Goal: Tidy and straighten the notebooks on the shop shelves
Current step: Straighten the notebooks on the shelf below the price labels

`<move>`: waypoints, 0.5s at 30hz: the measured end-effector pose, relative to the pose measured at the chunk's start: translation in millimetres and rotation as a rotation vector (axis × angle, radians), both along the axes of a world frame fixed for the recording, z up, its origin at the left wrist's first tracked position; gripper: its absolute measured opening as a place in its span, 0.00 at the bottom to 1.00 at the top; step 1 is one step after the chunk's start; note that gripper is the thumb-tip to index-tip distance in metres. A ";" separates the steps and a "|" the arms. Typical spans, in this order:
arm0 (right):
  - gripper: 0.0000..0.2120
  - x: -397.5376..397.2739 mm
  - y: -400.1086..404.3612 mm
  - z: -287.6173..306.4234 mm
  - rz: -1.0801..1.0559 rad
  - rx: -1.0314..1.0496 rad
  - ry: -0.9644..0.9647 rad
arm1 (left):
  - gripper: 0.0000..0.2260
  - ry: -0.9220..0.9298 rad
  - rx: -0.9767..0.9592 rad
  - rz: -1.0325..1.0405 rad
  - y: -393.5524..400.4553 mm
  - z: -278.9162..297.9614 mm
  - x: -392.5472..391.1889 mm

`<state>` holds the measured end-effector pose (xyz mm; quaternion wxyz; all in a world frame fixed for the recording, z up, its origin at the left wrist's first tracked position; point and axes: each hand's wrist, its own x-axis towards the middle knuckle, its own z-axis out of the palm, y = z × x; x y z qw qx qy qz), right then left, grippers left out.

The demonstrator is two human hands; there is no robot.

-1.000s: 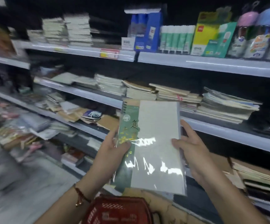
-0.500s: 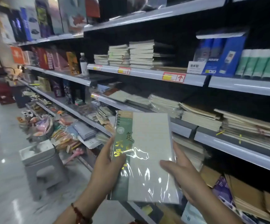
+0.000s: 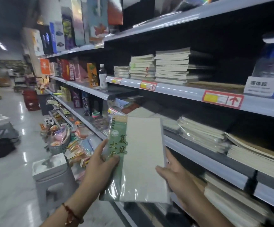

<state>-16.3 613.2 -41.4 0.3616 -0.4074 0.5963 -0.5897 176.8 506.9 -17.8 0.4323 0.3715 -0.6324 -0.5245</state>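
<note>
Plastic-wrapped spiral notebook (image 3: 137, 159) sits between our hands: left hand (image 3: 100, 166) pinches the green spine edge, right hand (image 3: 174, 177) grips the opposite long edge. We'd guess it's light and fairly stiff, but that shrink-wrap looks slippery, so hold the edges, not the face. It's out in front of the middle shelf (image 3: 206, 163), stacked notebooks (image 3: 169, 66) higher up.

A clear, glossy plastic wrap is covering the green-and-cream paper notebook (image 3: 137, 159), catching faint reflections. The pale grey shelf edges (image 3: 190, 94) are looking like smooth painted metal. The polished pale floor (image 3: 10, 185) is shining with glare. The grey step stool (image 3: 51, 176) is appearing as matt plastic.
</note>
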 end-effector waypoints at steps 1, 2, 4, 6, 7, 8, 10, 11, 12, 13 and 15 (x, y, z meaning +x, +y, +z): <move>0.31 -3.0 -11.2 2.5 0.008 0.001 0.008 | 0.26 0.007 0.013 0.002 -13.8 1.5 -2.6; 0.31 -6.6 -23.2 3.8 -0.007 0.007 0.009 | 0.25 0.007 0.023 -0.001 -27.0 2.7 -5.8; 0.29 -12.6 -46.3 6.9 -0.038 0.018 -0.006 | 0.25 -0.013 0.025 -0.023 -51.9 4.6 -12.7; 0.27 -21.2 -70.3 7.1 -0.069 0.019 -0.051 | 0.27 -0.021 0.031 -0.049 -78.2 5.3 -21.7; 0.25 -24.9 -81.3 7.7 -0.088 0.011 -0.074 | 0.29 -0.028 0.034 -0.059 -90.4 5.5 -26.4; 0.24 -27.9 -92.0 8.2 -0.106 -0.003 -0.096 | 0.29 -0.042 0.020 -0.062 -102.6 5.4 -30.8; 0.24 -33.4 -114.5 6.9 -0.161 -0.026 -0.145 | 0.28 -0.067 -0.050 -0.074 -128.6 2.2 -38.1; 0.25 -34.0 -125.9 7.1 -0.193 -0.035 -0.168 | 0.27 -0.068 -0.077 -0.098 -142.9 -0.4 -40.5; 0.25 -33.4 -138.0 8.0 -0.224 -0.037 -0.183 | 0.27 -0.070 -0.097 -0.138 -156.7 -2.4 -42.0; 0.26 -34.0 -151.8 8.1 -0.249 -0.036 -0.194 | 0.27 -0.089 -0.121 -0.184 -172.0 -4.3 -42.6; 0.27 -35.9 -181.3 7.2 -0.289 -0.038 -0.213 | 0.24 -0.146 -0.254 -0.285 -205.2 -6.6 -40.9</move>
